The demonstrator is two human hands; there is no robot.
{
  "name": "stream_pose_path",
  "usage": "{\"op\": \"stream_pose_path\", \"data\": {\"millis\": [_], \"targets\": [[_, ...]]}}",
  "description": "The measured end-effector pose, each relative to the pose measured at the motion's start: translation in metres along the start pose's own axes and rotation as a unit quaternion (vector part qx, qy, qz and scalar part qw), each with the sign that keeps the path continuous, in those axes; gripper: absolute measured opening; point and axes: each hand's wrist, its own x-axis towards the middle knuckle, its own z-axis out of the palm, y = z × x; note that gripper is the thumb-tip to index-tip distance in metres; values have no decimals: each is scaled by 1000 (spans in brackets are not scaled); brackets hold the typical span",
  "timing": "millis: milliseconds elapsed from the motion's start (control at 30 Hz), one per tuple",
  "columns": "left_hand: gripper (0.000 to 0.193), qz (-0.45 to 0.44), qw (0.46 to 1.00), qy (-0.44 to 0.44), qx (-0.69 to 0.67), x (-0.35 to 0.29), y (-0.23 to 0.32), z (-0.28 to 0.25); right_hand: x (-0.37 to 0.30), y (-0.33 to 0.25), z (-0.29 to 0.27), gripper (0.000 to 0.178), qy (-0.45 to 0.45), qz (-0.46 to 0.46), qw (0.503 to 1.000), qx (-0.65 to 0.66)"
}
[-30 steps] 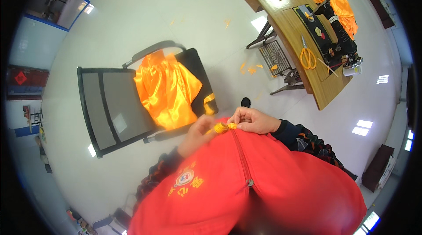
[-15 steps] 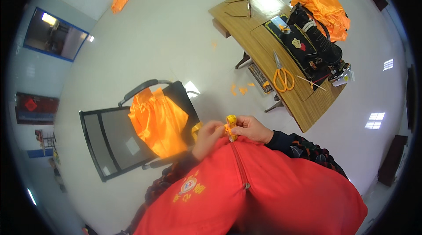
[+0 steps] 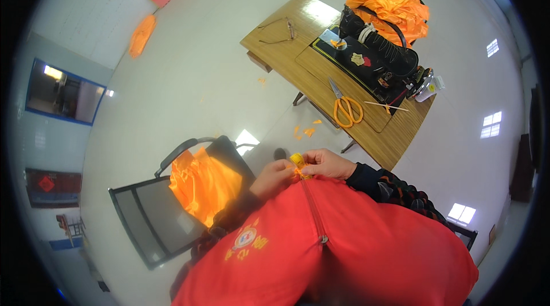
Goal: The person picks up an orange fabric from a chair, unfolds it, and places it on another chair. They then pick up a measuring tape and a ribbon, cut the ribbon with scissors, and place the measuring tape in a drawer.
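Close in front of my red vest [image 3: 366,231], both hands meet at chest height. My left hand [image 3: 274,177] is closed, pinching the yellow tape measure [image 3: 297,159] from its left side. The fingers of my right hand [image 3: 329,165] pinch it from the right. The tape is bunched or looped, with part of it standing up above the fingertips. A bit of orange shows between the fingers, too small to make out. On the chair [image 3: 143,214] to my left lies a gathered piece of shiny orange cloth [image 3: 203,183].
Ahead to the right stands a wooden sewing table [image 3: 286,42] with a black sewing machine [image 3: 389,48], orange-handled scissors [image 3: 346,108] and eyeglasses [image 3: 289,30]. A heap of orange cloth [image 3: 387,2] rests behind it. Orange scraps [image 3: 308,132] lie on the floor.
The view has shifted, so the table appears farther left and higher. The upright part of the tape measure now shows shorter and tilted between my hands, which stay together.
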Motion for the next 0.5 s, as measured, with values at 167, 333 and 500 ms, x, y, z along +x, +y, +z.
{"op": "stream_pose_path", "data": {"millis": [167, 333, 500], "targets": [[21, -50, 997, -54, -18, 44, 27, -24, 6, -7, -14, 26, 59, -30, 996, 51], [33, 12, 997, 23, -70, 142, 63, -104, 28, -19, -37, 23, 162, -32, 982, 90], [44, 66, 977, 94, -178, 265, 98, -210, 74, -38, -45, 23, 257, -8, 953, 158]]}}
